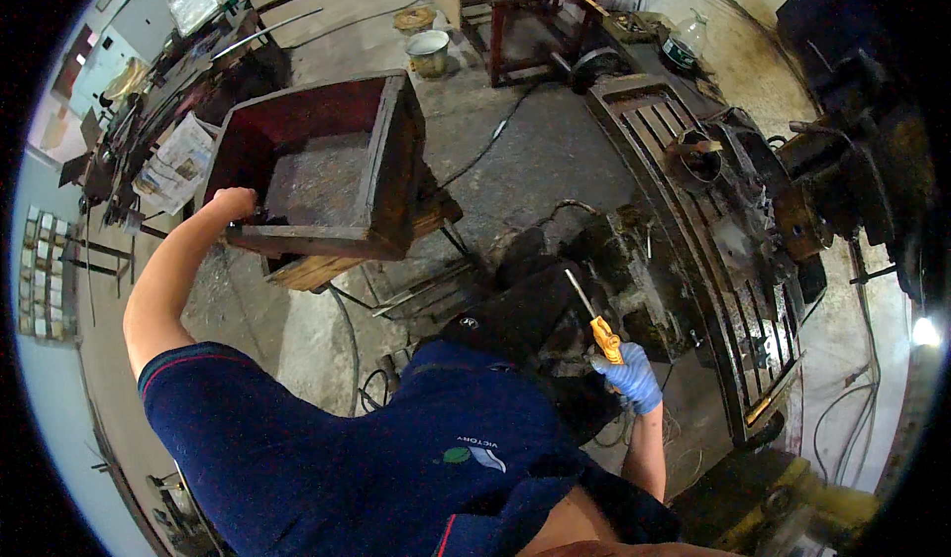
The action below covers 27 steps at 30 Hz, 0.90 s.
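My right hand (pixel 631 377), in a blue glove, is closed around the orange-yellow handle of a screwdriver (pixel 604 337). Its metal shaft points up and to the left, over my dark trousers. My bare left hand (pixel 234 204) reaches out to the near left corner of a worn wooden box (pixel 386 166) with reddish inner walls. The fingers of that hand are curled over the rim. Something small and dark shows by the fingertips, but what they hold cannot be made out. Grey, gritty-looking material (pixel 319 178) covers the floor of the box.
A wooden board on a metal stand (pixel 319 274) supports the box. To my right stands a heavy slotted machine table (pixel 684 180) with a yellow-handled tool (pixel 761 410) at its near end. A bucket (pixel 428 54) and a dark table (pixel 535 0) stand farther off. A cable (pixel 490 141) crosses the floor.
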Available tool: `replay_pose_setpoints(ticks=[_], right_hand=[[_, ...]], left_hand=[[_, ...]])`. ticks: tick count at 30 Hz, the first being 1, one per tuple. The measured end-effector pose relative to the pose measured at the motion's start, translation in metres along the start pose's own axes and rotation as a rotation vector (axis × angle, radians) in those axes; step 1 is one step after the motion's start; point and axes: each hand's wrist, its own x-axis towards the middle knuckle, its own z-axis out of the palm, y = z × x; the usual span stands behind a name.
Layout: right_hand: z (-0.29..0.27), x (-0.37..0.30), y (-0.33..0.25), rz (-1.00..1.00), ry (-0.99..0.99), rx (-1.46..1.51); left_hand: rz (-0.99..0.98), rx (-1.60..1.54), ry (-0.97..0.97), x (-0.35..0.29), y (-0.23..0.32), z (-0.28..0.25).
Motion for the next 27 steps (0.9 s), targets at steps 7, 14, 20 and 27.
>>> replay_pose_setpoints(ticks=[7,14,20,27], right_hand=[[-0.005,0.004,0.002,-0.004,0.011,0.051],[-0.003,0.001,0.001,-0.017,0.015,-0.010],[-0.006,-0.012,-0.034,-0.141,0.083,-0.290],[-0.021,-0.046,-0.064,-0.281,0.304,-0.346]], left_hand=[[-0.028,-0.154,-0.036,-0.012,-0.003,-0.007],[0.280,-0.715,0.120,-0.042,0.014,-0.078],[0.847,-1.305,0.175,-0.093,0.125,-0.206],[1.391,-1.190,-0.142,-0.135,0.321,-0.278]])
